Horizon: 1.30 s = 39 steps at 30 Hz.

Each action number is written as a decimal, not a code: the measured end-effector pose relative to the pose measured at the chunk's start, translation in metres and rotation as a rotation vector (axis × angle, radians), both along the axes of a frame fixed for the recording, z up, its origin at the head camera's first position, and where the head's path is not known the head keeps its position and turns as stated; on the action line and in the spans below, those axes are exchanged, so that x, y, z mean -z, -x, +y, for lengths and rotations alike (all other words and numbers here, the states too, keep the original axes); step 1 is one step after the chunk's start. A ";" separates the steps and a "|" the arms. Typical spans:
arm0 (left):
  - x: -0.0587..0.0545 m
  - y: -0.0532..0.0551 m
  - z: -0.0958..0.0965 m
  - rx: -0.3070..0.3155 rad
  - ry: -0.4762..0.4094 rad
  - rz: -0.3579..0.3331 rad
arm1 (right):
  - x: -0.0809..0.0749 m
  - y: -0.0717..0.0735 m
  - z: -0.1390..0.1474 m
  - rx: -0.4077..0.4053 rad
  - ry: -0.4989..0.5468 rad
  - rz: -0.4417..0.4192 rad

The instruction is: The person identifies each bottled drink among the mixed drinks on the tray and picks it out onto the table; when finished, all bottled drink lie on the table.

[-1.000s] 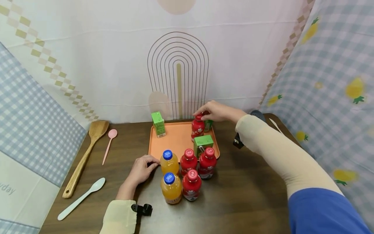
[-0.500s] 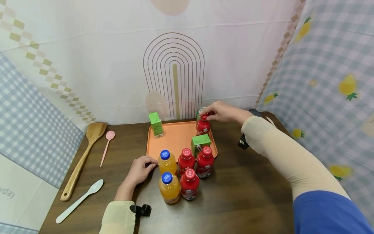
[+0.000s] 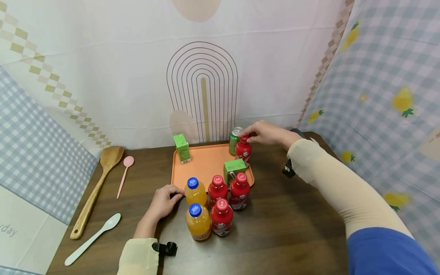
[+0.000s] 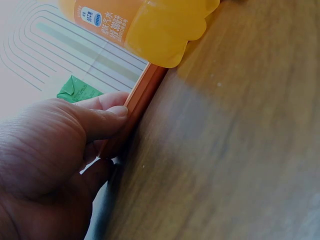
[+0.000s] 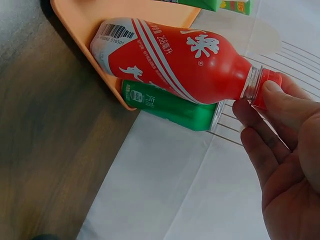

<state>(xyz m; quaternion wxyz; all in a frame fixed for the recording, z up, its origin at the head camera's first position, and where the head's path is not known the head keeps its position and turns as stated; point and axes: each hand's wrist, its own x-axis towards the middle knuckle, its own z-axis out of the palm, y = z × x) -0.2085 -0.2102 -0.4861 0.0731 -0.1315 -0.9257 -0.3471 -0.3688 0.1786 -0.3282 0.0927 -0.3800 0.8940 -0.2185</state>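
My right hand (image 3: 266,133) pinches the red cap of a red drink bottle (image 3: 243,152) between thumb and fingers. Upright, the bottle is at the right side of the orange tray (image 3: 206,163), in front of a green can (image 3: 233,143). The right wrist view shows the cap (image 5: 270,87) in the fingers and the bottle's base at the tray. With thumb and fingers, my left hand (image 3: 163,201) grips the near left corner of the tray, whose rim (image 4: 137,100) shows in the left wrist view. A green drink carton (image 3: 182,149) stands at the tray's back left, another carton (image 3: 233,168) at its front right.
Two orange juice bottles (image 3: 198,225) and three red bottles (image 3: 221,219) stand at and before the tray's near edge. To the left lie a wooden spatula (image 3: 99,187), a pink spoon (image 3: 125,172) and a pale green spoon (image 3: 94,238). A patterned cloth (image 3: 137,76) rises behind the table.
My right hand has moved the red bottle rightward along the tray, and the green can behind it has come into fuller view. The left hand stays at the tray corner.
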 end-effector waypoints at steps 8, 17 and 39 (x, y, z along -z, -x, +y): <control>-0.001 0.000 0.000 0.002 -0.004 0.000 | 0.008 -0.001 0.005 0.022 0.046 -0.017; -0.001 0.003 -0.001 0.007 -0.013 0.007 | 0.024 0.001 0.015 0.077 0.330 -0.132; 0.001 0.001 0.000 -0.009 -0.011 -0.023 | 0.045 -0.015 0.006 0.243 0.585 -0.338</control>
